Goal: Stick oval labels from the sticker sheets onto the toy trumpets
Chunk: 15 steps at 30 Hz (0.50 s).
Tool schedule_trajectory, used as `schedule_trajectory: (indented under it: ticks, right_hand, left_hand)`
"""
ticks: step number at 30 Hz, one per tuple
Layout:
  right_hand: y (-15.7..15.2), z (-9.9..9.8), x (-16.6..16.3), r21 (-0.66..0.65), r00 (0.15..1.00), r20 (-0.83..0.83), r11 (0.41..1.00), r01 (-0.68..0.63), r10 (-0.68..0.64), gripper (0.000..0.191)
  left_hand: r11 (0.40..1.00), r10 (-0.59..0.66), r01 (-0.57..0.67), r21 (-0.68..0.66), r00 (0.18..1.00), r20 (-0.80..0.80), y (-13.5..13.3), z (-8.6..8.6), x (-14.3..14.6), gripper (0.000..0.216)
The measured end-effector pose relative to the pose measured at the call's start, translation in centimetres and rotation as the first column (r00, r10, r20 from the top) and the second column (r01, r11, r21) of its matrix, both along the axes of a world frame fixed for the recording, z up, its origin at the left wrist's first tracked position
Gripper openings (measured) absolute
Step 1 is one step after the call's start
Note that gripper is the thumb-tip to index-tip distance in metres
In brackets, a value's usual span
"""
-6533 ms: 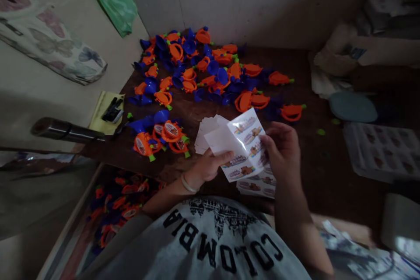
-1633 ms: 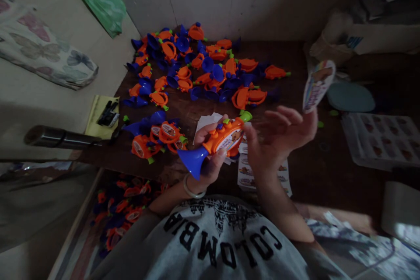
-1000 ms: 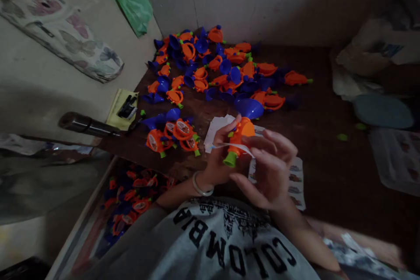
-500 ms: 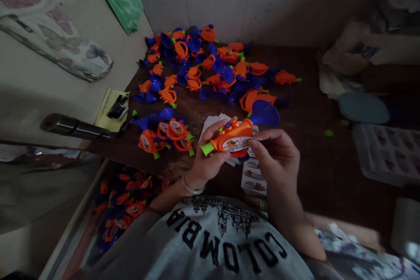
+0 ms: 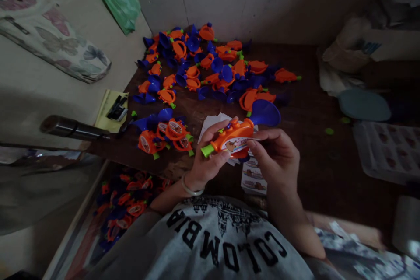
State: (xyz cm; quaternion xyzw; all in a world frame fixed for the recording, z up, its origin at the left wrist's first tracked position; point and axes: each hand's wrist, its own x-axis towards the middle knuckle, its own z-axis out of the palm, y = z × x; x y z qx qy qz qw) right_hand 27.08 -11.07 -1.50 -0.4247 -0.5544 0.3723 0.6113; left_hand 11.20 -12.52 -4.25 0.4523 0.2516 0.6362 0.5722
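My left hand (image 5: 206, 162) grips an orange toy trumpet (image 5: 234, 133) with a blue bell at the upper right and a green mouthpiece at the lower left. An oval sticker (image 5: 236, 144) lies on the trumpet's side. The fingers of my right hand (image 5: 278, 157) are pinched together and press on the right end of that sticker. Beneath my hands lie sticker sheets (image 5: 252, 179) and white backing papers (image 5: 210, 123) on the dark wooden table (image 5: 311, 148).
A big heap of orange and blue trumpets (image 5: 210, 63) fills the table's far side; a small group with stickers (image 5: 164, 133) lies at the left. More trumpets fill a box (image 5: 124, 205) on the floor. A metal pipe (image 5: 72, 127), a round lid (image 5: 362, 105) and a tray (image 5: 385, 151) lie nearby.
I put the sticker sheet down and took a trumpet. I turned it over so the bell points up right, and my right hand laid a sticker on its side.
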Motion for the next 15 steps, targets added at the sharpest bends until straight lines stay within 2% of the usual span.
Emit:
schedule_trajectory:
  ticks: [7,11,15]
  right_hand:
    - [-0.17,-0.11,-0.17,0.001,0.998,0.054,0.999,0.038,-0.038,0.011]
    - [-0.08,0.22,-0.36,0.060,0.986,0.127,0.993,0.105,-0.112,0.008]
    - [-0.06,0.52,-0.51,0.115,0.962,0.210,0.982,0.151,-0.173,0.006]
  left_hand:
    - [0.997,0.081,-0.080,0.005,0.992,-0.094,-0.20,0.01,0.23,0.049]
    - [0.992,0.108,-0.101,0.074,0.990,-0.092,-0.39,0.24,0.48,0.048]
    - [0.989,0.127,-0.119,0.085,0.987,-0.094,-0.45,0.38,0.71,0.046]
